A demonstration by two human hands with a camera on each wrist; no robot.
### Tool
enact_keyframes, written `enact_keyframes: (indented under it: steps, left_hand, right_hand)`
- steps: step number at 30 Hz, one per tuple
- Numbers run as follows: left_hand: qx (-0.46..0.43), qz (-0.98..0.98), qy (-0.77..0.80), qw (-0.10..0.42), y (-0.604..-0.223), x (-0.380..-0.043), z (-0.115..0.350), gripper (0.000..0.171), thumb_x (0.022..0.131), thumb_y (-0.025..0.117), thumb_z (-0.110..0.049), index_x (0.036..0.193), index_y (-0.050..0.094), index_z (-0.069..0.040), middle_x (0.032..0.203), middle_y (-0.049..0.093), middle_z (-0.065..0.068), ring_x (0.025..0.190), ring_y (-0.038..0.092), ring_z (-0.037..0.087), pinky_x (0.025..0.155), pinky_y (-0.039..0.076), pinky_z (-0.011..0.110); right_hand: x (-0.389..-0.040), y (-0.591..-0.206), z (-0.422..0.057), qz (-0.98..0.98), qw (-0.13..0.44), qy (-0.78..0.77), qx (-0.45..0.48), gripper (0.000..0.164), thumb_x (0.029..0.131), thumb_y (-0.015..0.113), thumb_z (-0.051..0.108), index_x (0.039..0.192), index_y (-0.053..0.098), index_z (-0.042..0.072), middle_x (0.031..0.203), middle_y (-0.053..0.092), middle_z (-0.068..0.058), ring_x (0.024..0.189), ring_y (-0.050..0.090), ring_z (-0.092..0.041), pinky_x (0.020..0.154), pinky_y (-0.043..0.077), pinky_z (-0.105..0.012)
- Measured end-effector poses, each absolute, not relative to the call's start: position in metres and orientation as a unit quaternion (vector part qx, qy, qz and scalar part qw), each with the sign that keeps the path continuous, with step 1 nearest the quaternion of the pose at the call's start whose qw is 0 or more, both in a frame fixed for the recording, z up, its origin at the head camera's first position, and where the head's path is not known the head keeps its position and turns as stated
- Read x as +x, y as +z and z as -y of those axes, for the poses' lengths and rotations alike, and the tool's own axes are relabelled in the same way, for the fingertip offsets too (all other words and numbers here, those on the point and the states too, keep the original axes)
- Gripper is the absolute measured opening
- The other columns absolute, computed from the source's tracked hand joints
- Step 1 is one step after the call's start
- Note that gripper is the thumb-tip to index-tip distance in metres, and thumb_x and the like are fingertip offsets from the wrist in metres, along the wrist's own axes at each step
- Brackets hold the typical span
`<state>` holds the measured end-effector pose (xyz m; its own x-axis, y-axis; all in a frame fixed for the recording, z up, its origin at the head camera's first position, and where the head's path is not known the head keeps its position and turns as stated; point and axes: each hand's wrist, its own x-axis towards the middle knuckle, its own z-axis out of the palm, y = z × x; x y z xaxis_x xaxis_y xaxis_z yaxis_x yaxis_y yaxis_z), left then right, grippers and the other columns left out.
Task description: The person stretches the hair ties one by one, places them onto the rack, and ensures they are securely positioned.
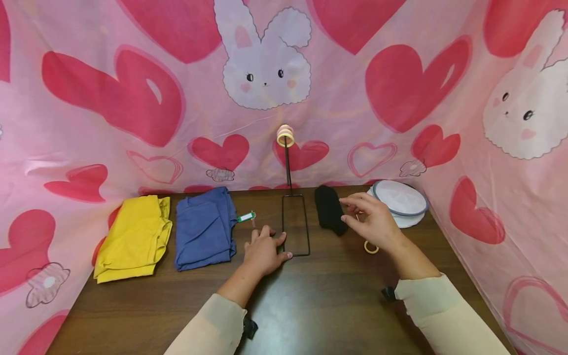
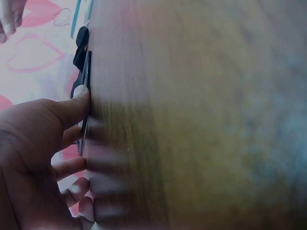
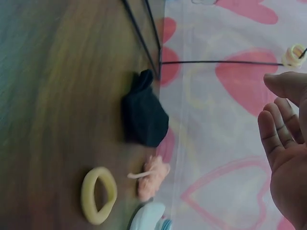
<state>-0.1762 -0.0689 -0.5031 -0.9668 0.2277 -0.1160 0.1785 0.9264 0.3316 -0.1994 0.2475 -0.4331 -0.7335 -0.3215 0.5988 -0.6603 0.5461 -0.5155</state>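
My left hand [image 1: 263, 252] rests at the near left corner of a black wire stand [image 1: 308, 227], its thumb and forefinger touching the rectangular base and the other fingers on the table. The stand's pole rises at the back, with several yellow and pink rings [image 1: 285, 135] on its top end. My right hand [image 1: 372, 220] hovers with relaxed fingers and nothing in them, just right of a black sock-like cloth item [image 1: 329, 209]. On the table below that hand lies a pale yellow ring [image 3: 88, 201]. A small peach-coloured thing [image 3: 152, 178] is mostly hidden behind the hand in the head view.
Folded blue cloth [image 1: 205, 229] and folded yellow cloth [image 1: 133, 239] lie on the left. A green-framed tag [image 1: 246, 217] sits beside the blue one. A round white mesh item [image 1: 401, 197] with a grey rim stands back right. Pink printed fabric [image 1: 337, 113] walls the table.
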Motion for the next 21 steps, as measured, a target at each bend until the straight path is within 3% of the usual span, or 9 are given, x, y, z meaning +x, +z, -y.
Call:
enact_keyframes:
  steps: [6,13,21]
  left_hand:
    - [0.105,-0.979,0.159,0.077,-0.503,-0.177,0.069,0.067,0.092,0.071,-0.060,0.152,0.055,-0.035,0.149,0.044,0.006,0.130,0.038,0.037,0.092,0.040,0.062]
    - [0.102,-0.980,0.154,0.081,-0.504,-0.177,0.068,0.067,0.092,0.070,-0.061,0.152,0.054,-0.035,0.149,0.044,0.006,0.130,0.038,0.036,0.092,0.040,0.062]
    - [0.103,-0.980,0.155,0.077,-0.503,-0.177,0.069,0.067,0.092,0.071,-0.060,0.152,0.055,-0.035,0.149,0.045,0.006,0.129,0.038,0.036,0.092,0.040,0.062]
  right_hand:
    - [-0.193,-0.442,-0.261,0.856,0.223,0.361,0.294,0.046,0.075,0.087,-0.008,0.118,0.076,0.004,0.109,0.071,-0.005,0.082,0.066,-0.020,0.077,0.054,-0.019]
    - [-0.181,-0.453,-0.276,0.882,0.198,0.332,0.271,0.047,0.074,0.090,-0.001,0.118,0.076,0.007,0.104,0.071,-0.001,0.082,0.066,-0.016,0.078,0.050,-0.016]
    - [-0.171,-0.469,-0.291,0.904,0.148,0.305,0.261,0.052,0.076,0.091,0.005,0.124,0.073,0.009,0.110,0.071,-0.001,0.084,0.066,-0.023,0.070,0.054,-0.038]
